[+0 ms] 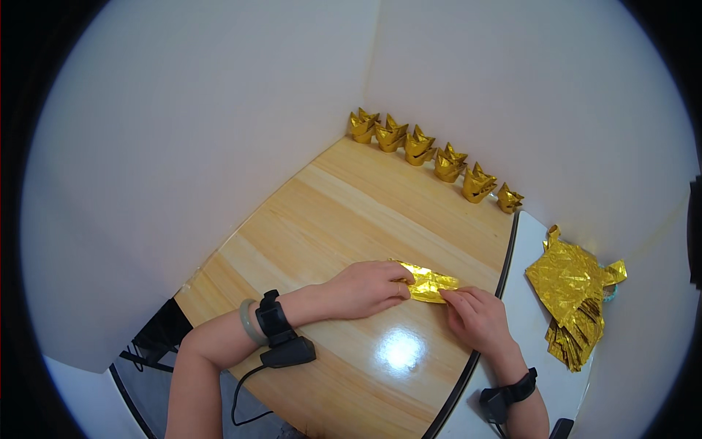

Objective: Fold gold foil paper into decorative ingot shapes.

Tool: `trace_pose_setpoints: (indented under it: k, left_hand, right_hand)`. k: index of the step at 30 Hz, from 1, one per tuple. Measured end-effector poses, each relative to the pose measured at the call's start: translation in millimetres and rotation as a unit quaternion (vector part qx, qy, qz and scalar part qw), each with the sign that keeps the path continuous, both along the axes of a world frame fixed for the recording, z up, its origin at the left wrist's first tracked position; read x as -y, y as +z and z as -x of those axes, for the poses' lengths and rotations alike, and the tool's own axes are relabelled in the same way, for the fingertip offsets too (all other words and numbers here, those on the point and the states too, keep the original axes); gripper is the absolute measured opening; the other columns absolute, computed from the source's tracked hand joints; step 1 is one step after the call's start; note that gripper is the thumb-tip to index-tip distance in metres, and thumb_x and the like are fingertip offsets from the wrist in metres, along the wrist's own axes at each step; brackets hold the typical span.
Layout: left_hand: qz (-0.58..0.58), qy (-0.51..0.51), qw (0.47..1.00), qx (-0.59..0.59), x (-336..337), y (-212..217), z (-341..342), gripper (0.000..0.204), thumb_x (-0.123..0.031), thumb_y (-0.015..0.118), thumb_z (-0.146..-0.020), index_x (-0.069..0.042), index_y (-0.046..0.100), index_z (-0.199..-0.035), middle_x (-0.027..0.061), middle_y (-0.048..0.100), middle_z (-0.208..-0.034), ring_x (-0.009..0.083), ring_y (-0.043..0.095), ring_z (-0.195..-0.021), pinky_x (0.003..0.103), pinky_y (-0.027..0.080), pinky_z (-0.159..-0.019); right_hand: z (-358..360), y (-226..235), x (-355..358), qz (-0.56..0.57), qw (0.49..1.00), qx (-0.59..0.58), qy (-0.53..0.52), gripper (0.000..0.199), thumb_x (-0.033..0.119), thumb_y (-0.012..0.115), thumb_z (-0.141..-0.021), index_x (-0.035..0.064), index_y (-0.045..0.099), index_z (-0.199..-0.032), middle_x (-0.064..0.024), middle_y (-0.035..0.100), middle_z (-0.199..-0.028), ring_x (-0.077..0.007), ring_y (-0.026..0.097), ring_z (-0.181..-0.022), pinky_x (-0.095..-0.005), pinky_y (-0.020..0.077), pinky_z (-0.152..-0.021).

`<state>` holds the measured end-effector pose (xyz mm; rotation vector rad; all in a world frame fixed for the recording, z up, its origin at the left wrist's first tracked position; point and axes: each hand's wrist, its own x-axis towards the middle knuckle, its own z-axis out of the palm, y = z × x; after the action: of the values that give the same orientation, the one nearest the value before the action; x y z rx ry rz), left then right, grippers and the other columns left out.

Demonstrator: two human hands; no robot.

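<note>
A strip of shiny gold foil paper (431, 282), folded long and narrow, lies on the wooden tabletop between my hands. My left hand (369, 288) has its curled fingers closed over the strip's left end, hiding that part. At the other end, my right hand (477, 316) pinches the strip's near right edge between thumb and fingers. Creases show along the bare middle of the foil.
Several folded gold foil ingot shapes (420, 146) stand in a row along the back wall. A pile of gold foil sheets (570, 282) lies on the white surface (504, 366) to the right, past the table's black edge (507, 256). A cable (235, 402) hangs from my left wristband.
</note>
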<state>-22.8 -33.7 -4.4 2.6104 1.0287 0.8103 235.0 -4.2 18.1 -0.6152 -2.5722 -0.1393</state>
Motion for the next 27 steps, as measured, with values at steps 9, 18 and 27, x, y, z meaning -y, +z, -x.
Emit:
trace_pose_setpoints:
  k: [9,18,27]
  left_hand:
    - [-0.015,-0.01,1.0,0.006,0.7,0.3,0.2,0.012,-0.018,0.064,-0.083,-0.008,0.062,-0.089,0.0082,0.058,-0.107,0.0266,0.057,-0.101,0.037,0.049,-0.082]
    - [0.054,0.002,0.999,-0.009,-0.7,2.5,1.3,0.016,-0.015,0.064,-0.082,-0.008,0.065,-0.096,0.0092,0.056,-0.108,0.0275,0.055,-0.101,0.037,0.048,-0.082]
    - [0.029,-0.059,0.998,0.016,-1.8,0.9,2.2,0.027,-0.013,0.064,-0.08,-0.016,0.069,-0.107,0.011,0.055,-0.112,0.03,0.051,-0.109,0.039,0.043,-0.093]
  right_hand:
    - [10.2,4.7,12.6,0.108,0.992,-0.029,0.052,0.032,0.003,0.066,-0.071,0.008,0.062,-0.103,-0.0054,0.065,-0.085,-0.0239,0.064,-0.08,-0.0325,0.0533,-0.067]
    - [3.4,1.7,5.0,0.127,0.991,-0.008,0.038,0.031,0.012,0.071,-0.072,0.0087,0.063,-0.102,-0.006,0.064,-0.092,-0.0248,0.061,-0.088,-0.0346,0.0519,-0.074]
    - [6.0,6.0,13.4,0.079,0.996,0.022,0.032,0.028,0.015,0.073,-0.072,0.0081,0.064,-0.098,-0.0043,0.065,-0.089,-0.0224,0.062,-0.086,-0.0328,0.0522,-0.07]
